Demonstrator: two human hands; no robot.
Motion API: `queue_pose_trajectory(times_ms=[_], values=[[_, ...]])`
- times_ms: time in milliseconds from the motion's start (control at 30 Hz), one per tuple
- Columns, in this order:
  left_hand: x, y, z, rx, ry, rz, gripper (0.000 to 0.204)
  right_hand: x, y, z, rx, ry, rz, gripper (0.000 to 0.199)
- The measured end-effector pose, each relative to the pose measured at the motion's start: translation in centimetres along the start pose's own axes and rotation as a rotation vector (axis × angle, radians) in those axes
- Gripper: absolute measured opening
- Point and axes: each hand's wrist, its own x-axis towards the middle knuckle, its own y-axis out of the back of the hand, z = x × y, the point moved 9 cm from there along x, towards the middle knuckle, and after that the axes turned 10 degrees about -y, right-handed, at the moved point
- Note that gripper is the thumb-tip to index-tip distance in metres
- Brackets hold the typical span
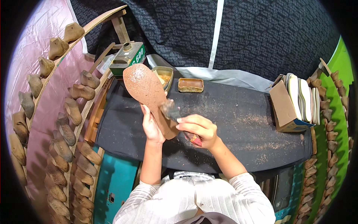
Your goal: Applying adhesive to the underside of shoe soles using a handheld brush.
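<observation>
Brush point(172, 112) meets sole point(149, 93); tins point(190, 85) hold glue.

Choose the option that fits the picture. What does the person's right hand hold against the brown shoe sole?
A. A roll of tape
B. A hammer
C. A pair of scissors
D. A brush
D: the right hand grips a brush whose bristles rest on the brown shoe sole, which the left hand holds up from behind.
</observation>
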Motion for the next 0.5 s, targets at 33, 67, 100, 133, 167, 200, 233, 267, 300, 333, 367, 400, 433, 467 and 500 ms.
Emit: queue_pose_trajectory(times_ms=[33,67,100,133,167,200,233,267,300,333,367,400,433,467,500], values=[[0.1,0.1,0.1,0.0,-0.001,-0.001,0.049,-0.6,0.0,0.3,0.026,-0.008,-0.002,0.027],[0.0,-0.2,0.2,-0.094,0.02,-0.003,0.046,-1.0,0.0,0.1,0.063,-0.021,-0.033,0.027],[0.0,-0.4,0.3,-0.188,0.041,-0.005,0.043,-1.5,-0.1,0.1,0.084,-0.032,-0.062,0.028],[0.0,0.0,0.4,-0.187,0.04,-0.004,0.043,-2.0,-0.3,0.1,0.106,-0.044,-0.091,0.028],[0.1,0.4,0.6,-0.178,0.031,-0.005,0.044,-2.3,-0.3,0.1,0.14,-0.069,-0.118,0.029],[0.1,0.8,0.7,-0.169,0.022,-0.006,0.044,-2.3,-0.1,0.2,0.143,-0.068,-0.119,0.029],[0.1,0.9,0.8,-0.174,0.017,-0.006,0.044,-2.2,0.0,0.4,0.181,-0.086,-0.117,0.028],[0.1,0.9,0.7,-0.175,0.019,-0.006,0.044,-2.2,0.2,0.6,0.216,-0.106,-0.113,0.028],[0.1,0.7,0.7,-0.152,0.016,-0.036,0.044,-1.8,0.6,0.5,0.186,-0.107,-0.078,0.026],[0.0,0.4,0.7,-0.129,0.014,-0.066,0.044,-1.5,0.5,0.6,0.185,-0.108,-0.077,0.026],[0.0,-0.1,0.7,-0.129,0.014,-0.067,0.044,-1.0,0.6,0.5,0.144,-0.082,-0.031,0.026],[0.0,-0.7,0.9,-0.092,-0.02,-0.054,0.043,-0.8,0.8,0.4,0.103,-0.056,0.016,0.025],[0.1,-1.0,1.1,-0.055,-0.054,-0.042,0.043,-0.8,0.3,0.7,0.072,-0.051,-0.013,0.025],[0.3,-0.9,1.2,-0.055,-0.054,-0.042,0.043,-1.0,0.1,0.9,0.072,-0.051,-0.013,0.025],[0.6,-0.6,1.1,-0.095,-0.049,-0.004,0.043,-1.3,-0.3,1.1,0.083,-0.063,-0.041,0.026]])
